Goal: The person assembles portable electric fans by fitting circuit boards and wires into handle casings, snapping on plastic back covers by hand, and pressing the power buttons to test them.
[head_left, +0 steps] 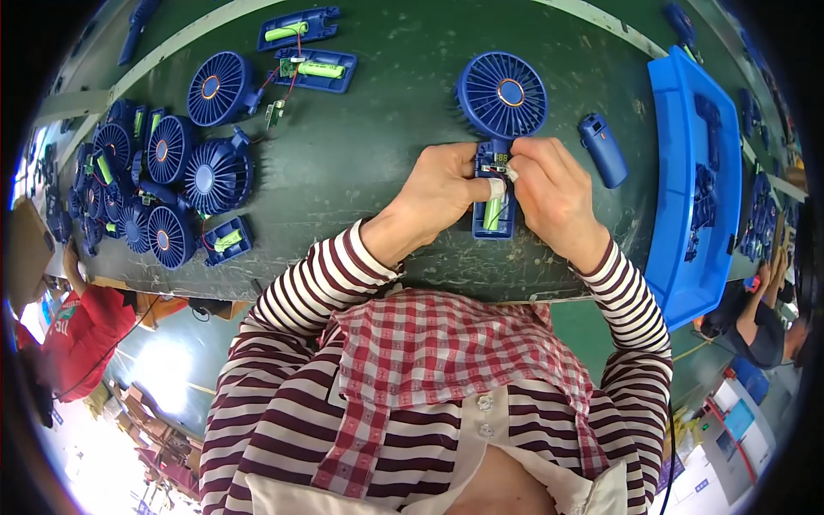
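Note:
A blue handheld fan (503, 96) lies on the green table in front of me, its round grille pointing away and its handle toward me. The handle is uncovered, showing a green battery (493, 211) and a small circuit board (495, 160). My left hand (442, 193) grips the handle's left side, its taped thumb lying across the top of the battery. My right hand (554, 184) is closed at the handle's right edge beside the board, fingertips pinched; what they pinch is too small to make out. A blue handle cover (604, 151) lies to the right.
Several blue fans (172, 150) are heaped at the left. Opened handle shells (316, 70) with green batteries and wires lie at the far left. A light-blue bin (674, 189) holding dark blue parts stands at the right. Other people sit at both sides.

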Motion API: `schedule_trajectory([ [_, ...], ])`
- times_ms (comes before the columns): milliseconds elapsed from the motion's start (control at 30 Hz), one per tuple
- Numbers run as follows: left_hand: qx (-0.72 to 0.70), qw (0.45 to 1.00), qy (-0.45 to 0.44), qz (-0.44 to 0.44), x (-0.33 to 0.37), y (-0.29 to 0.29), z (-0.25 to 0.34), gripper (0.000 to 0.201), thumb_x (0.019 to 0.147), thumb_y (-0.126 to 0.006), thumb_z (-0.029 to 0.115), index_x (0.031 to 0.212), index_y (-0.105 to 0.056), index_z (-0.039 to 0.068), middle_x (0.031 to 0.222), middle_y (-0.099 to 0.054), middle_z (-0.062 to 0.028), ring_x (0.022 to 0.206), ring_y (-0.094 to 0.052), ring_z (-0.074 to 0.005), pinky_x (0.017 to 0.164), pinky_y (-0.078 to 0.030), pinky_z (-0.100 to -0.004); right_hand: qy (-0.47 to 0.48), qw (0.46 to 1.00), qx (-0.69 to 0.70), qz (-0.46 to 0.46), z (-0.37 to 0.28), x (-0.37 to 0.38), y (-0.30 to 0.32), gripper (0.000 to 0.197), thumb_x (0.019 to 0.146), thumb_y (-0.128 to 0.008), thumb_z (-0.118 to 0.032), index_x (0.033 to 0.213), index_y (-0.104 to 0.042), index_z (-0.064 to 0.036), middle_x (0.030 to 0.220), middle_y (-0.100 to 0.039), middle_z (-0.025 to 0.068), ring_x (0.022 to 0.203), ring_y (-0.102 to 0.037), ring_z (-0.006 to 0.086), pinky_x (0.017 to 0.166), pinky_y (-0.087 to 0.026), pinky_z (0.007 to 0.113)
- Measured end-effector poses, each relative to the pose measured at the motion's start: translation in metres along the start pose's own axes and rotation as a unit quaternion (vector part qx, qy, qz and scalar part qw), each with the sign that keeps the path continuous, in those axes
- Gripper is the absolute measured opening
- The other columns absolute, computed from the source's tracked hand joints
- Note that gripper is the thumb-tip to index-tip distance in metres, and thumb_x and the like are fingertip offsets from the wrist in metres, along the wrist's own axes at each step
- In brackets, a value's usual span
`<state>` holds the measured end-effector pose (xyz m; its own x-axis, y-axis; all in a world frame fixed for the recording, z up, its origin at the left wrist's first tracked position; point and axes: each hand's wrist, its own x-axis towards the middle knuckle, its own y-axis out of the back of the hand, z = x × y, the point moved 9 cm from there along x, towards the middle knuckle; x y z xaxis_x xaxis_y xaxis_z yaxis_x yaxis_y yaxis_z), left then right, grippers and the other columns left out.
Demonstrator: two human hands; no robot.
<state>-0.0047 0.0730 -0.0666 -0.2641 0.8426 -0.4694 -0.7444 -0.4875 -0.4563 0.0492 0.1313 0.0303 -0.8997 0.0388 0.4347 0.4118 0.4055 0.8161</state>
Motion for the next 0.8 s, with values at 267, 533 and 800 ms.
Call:
schedule_trajectory([
  [267,0.003,1.000,-0.007,0.012,-0.001,-0.002,0.006,0.024,0.076,-0.057,-0.009,0.100,-0.057,-0.007,0.087,-0.062,-0.0077,0.078,-0.058,-0.0124,0.069,-0.049,-0.0275,0.008,0.986,-0.124,-0.115,-0.003,0.008,-0.004,0.016,0.061,-0.062,-0.003,0.076,-0.055,-0.0045,0.073,-0.048,0.0056,0.068,-0.051,0.0222,0.069,-0.039,0.034],
  [533,0.009,1.000,0.005,0.015,0.000,-0.001,0.002,0.023,0.077,-0.056,-0.010,0.100,-0.057,-0.007,0.088,-0.062,-0.0069,0.078,-0.057,-0.0112,0.068,-0.049,-0.0267,0.014,0.991,-0.096,-0.089,0.001,0.000,-0.008,0.018,0.060,-0.061,-0.002,0.077,-0.055,-0.0037,0.070,-0.047,0.0059,0.066,-0.050,0.0221,0.064,-0.038,0.034],
  [800,-0.005,1.000,0.002,0.006,-0.001,-0.003,0.004,0.022,0.078,-0.055,-0.010,0.099,-0.057,-0.006,0.087,-0.062,-0.0059,0.078,-0.057,-0.0103,0.069,-0.048,-0.0262,-0.002,0.998,-0.045,-0.036,0.004,-0.004,-0.006,0.022,0.059,-0.062,0.002,0.080,-0.057,-0.0006,0.072,-0.049,0.0074,0.065,-0.049,0.0243,0.061,-0.037,0.035],
])
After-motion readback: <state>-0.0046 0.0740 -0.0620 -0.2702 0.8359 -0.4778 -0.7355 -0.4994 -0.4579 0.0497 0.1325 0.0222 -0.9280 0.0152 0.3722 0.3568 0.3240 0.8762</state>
